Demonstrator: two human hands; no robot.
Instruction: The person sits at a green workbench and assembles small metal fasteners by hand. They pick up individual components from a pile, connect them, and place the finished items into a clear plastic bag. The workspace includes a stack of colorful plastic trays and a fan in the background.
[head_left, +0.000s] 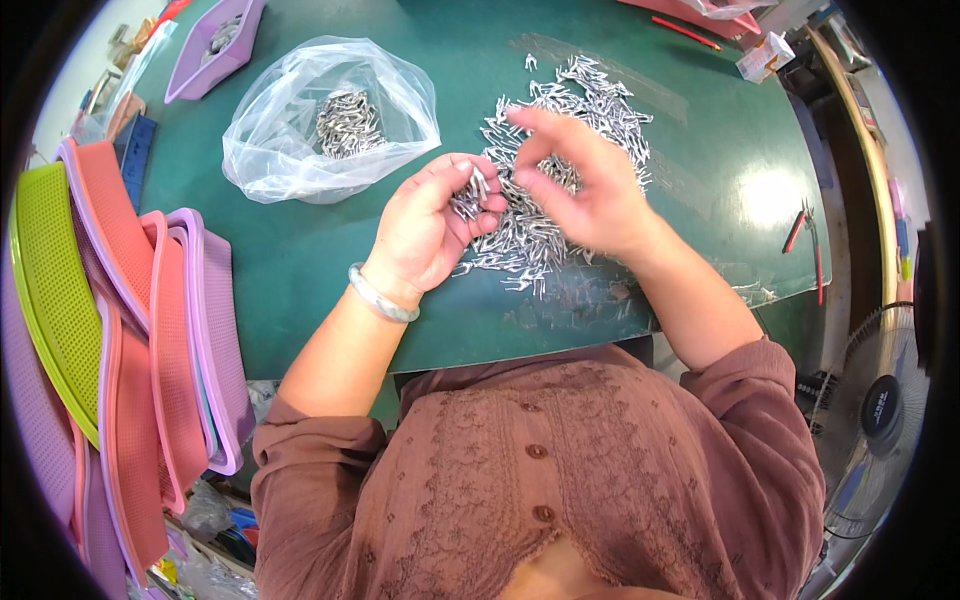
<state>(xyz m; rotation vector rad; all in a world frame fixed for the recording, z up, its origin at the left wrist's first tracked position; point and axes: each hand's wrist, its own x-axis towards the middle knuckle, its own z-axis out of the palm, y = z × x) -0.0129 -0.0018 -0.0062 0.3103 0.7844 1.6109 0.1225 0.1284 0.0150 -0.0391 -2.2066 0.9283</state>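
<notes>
A loose pile of small silver metal pieces (pixel 580 110) lies spread on the green table (pixel 330 270). My left hand (pixel 430 225) is cupped palm up and holds a small bunch of these metal pieces (pixel 470 195) against its fingers. My right hand (pixel 580 185) hovers over the pile just to the right, its thumb and fingers pinched close to the bunch; whether it grips a piece I cannot tell. A pale bangle (pixel 380 295) circles my left wrist.
A clear plastic bag (pixel 320 120) with more metal pieces sits at the back left. Stacked pink, purple and green plastic trays (pixel 130 330) stand at the left. A purple tray (pixel 215 45) lies far back. Red-handled pliers (pixel 805 240) lie at right; a fan (pixel 880 410) stands below.
</notes>
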